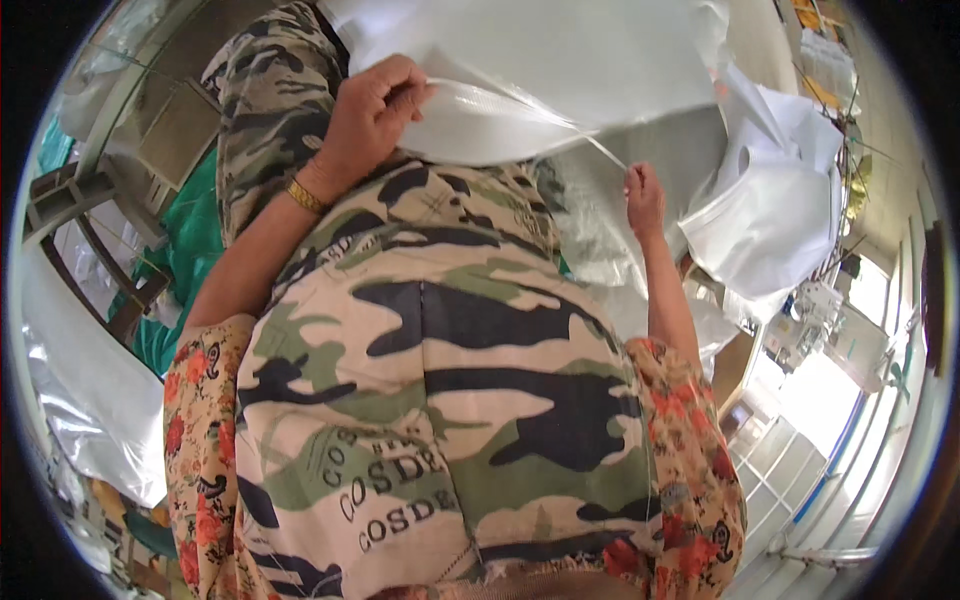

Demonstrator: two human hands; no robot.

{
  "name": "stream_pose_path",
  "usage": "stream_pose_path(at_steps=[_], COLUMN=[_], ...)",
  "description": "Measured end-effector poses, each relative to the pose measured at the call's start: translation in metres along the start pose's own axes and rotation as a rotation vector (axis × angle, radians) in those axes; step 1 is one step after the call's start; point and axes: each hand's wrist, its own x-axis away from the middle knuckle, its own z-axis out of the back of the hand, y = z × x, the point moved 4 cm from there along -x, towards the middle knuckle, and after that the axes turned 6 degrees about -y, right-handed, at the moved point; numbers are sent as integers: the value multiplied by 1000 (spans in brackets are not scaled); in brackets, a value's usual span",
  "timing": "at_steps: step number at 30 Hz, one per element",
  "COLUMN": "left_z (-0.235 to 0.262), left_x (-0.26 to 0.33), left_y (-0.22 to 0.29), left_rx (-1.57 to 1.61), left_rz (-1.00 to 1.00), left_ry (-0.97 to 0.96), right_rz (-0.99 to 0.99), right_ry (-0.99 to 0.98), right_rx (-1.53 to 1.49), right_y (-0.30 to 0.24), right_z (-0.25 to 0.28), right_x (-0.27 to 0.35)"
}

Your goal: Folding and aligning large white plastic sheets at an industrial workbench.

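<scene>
While the left hand [378, 112] pinches, fingers curled, and the right hand [645, 200] is fisted, both grip a taut white strip [606, 151] spanning the gap beyond the lap. White sheeting [620, 60] spreads behind; bright window [820, 400] far right. Strip's long axis slopes down rightward. Sheet's near edge curves along the camouflage trousers [275, 110]; open air between hands.

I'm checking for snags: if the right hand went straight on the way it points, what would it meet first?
Probably the glossy grey-white sheeting just beyond the right hand, though how far below the hand it lies is unclear.
</scene>
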Motion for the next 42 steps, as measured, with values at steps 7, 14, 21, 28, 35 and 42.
stream_pose_path(at_steps=[7,14,21,28,35,42], left_z=[-3,-5,-3,3,-4,-10], left_x=[1,1,2,0,-9,-9], left_y=[3,5,0,-3,-11,-18], left_rx=[-44,-53,-20,-37,-97,-3], left_rz=[53,51,45,121,199,211], left_ry=[-171,-194,-202,-217,-101,-183], right_rz=[-198,496,419,370,382,602], right_ry=[-231,59,-196,-230,-252,-66], right_rx=[-622,-195,-384,-491,-540,-192], right_y=[-53,-213,-266,-268,-274,-299], right_z=[25,9,-31,-41,-37,-19], right_x=[-20,-28,-43,-49,-48,-45])
